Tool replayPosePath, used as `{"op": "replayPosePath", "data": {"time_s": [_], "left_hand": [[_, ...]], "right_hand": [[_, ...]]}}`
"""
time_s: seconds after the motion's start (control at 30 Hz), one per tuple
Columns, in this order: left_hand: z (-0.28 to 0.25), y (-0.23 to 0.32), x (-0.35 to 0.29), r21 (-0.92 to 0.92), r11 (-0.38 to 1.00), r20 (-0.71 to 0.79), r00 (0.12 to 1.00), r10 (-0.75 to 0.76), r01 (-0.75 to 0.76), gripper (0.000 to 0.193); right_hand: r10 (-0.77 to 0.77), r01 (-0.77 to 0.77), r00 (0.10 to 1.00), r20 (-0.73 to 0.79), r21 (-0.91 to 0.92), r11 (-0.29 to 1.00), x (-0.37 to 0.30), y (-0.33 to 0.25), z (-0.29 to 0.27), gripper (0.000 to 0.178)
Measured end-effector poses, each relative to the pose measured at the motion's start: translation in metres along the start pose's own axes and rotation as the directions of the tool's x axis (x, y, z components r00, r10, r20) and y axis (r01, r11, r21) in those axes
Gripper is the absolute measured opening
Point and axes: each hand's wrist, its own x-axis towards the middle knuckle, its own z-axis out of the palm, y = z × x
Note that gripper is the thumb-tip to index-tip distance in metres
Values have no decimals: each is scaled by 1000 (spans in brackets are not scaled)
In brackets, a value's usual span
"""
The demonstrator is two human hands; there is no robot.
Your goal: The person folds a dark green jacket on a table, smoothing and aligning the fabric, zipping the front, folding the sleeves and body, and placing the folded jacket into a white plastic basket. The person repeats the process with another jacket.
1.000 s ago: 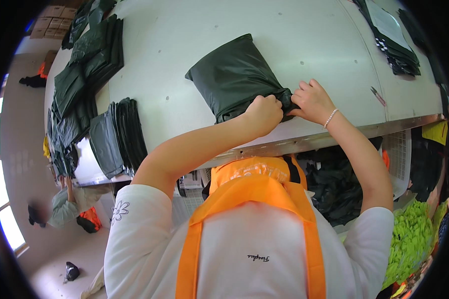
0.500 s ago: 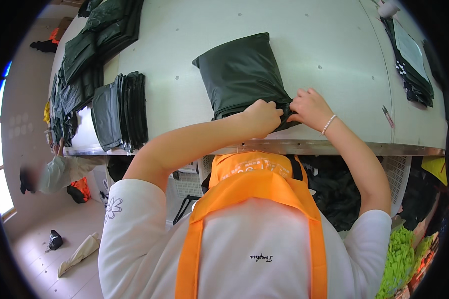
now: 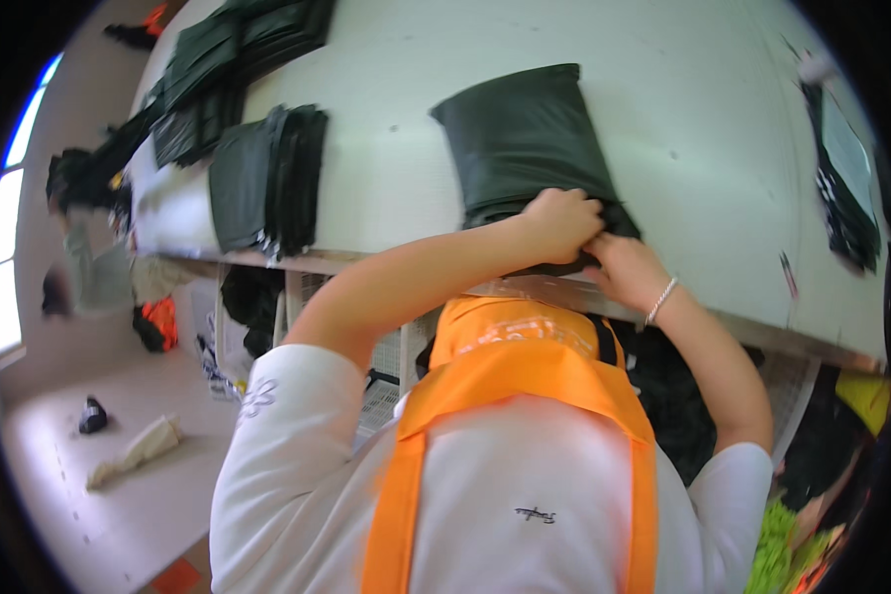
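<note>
A filled black plastic mailing bag (image 3: 525,139) lies on the white table (image 3: 386,178) in front of me. My left hand (image 3: 562,226) rests at its near edge with its fingers curled onto the gathered plastic. My right hand (image 3: 632,269) closes on the near right corner of the bag, its fingertips almost touching the left hand. Just what the fingertips pinch is partly hidden by the hands. Left of the bag stands a row of flat black bags (image 3: 267,183).
More black bags (image 3: 252,49) are heaped at the far left. Another black pack with a pale sheet (image 3: 846,148) lies at the far right, and a thin pen-like tool (image 3: 789,275) is nearer me. Beyond the table's left end, a blurred person (image 3: 94,267) is visible.
My right hand has come in against my left at the bag's near edge. The whole view has tilted, so the bag appears further right. The person at the left has moved.
</note>
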Motion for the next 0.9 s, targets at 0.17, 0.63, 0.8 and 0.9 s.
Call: {"op": "replayPosePath", "data": {"time_s": [0.17, 0.63, 0.8, 0.9], "left_hand": [[-7, -6, 45, -199, 963, -132, 969, -208, 179, 38], [-41, -19, 42, -399, 916, -578, 764, -287, 41, 53], [-16, -21, -15, -347, 920, -581, 811, -59, -181, 65], [-7, -7, 2, -243, 923, -639, 765, 80, -300, 61]], "right_hand": [[-12, 60, 963, -269, 172, 983, 16, -26, 52, 19], [22, 108, 842, -539, 209, 972, -3, -1, 9, 5], [58, 124, 830, -555, 284, 951, -6, 22, -11, 7], [37, 138, 837, -547, 275, 951, -11, 36, -11, 8]]}}
